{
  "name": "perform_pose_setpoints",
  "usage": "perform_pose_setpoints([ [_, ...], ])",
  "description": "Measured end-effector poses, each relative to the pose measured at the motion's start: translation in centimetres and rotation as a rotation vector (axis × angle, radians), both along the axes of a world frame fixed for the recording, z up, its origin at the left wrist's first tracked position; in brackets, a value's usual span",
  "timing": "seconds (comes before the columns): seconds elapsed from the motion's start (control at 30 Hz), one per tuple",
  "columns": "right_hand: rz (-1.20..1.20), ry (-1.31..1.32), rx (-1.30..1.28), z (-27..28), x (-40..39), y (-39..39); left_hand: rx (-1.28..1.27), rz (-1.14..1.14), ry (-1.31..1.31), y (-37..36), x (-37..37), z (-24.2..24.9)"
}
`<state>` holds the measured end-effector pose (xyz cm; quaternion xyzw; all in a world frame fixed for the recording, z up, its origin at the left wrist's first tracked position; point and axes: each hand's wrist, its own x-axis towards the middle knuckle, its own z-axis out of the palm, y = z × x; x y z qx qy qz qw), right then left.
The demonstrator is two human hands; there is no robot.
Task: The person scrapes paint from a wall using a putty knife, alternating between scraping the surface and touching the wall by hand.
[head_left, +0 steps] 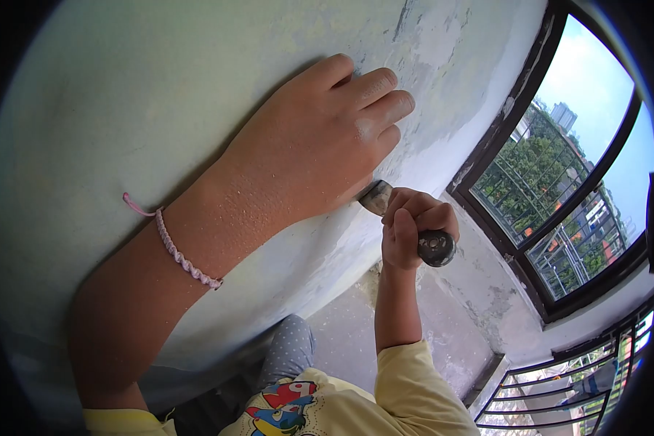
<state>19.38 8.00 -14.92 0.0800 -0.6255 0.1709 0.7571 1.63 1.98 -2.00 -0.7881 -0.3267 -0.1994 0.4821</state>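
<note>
My right hand (414,225) is wrapped round the dark, rounded handle of a scraper (376,198), its metal blade turned to the wall. The blade's far end disappears beneath the edge of my left hand (345,123). That left hand lies against the pale green wall (160,109) with its fingers curled in and white dust on the knuckles. Its fingertips, thumb and palm are hidden, so I cannot tell what it holds, if anything. Crumbs of paint cling to the left wrist, above a pink braided bracelet (178,251). Around the fingers the wall's paint is patchy and flaking.
To the right, a dark-framed window (519,251) looks out on trees and buildings. Below it are metal bars (552,396). A grey, stained floor (349,316) shows beneath my arms, beside my dotted trouser leg (291,349).
</note>
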Motion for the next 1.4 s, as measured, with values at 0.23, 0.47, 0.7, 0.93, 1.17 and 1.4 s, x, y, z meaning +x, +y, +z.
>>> perform_pose_setpoints([
  [0.23,-0.159,0.004,-0.069,-0.8,-1.1,-0.7,0.012,-0.014,0.007,0.2,0.0,-0.3],
  [0.47,-0.101,0.205,-0.006,0.2,0.4,-3.2,0.007,0.043,0.029,0.1,0.2,0.1],
  [0.7,-0.086,0.049,-0.106,0.2,-0.4,-1.4,0.066,0.026,0.037,0.3,0.2,-0.3],
  [0.93,-0.102,0.074,-0.059,-1.0,-1.3,-0.5,0.042,0.024,0.026,0.4,0.3,-0.6],
  [1.17,0.019,0.184,0.178,2.0,-0.1,-5.4,0.019,0.016,0.019,0.1,0.2,0.0],
  [1.4,-0.139,0.175,-0.192,-3.0,-2.0,-2.0,0.152,-0.007,-0.003,0.8,0.1,-0.1],
])
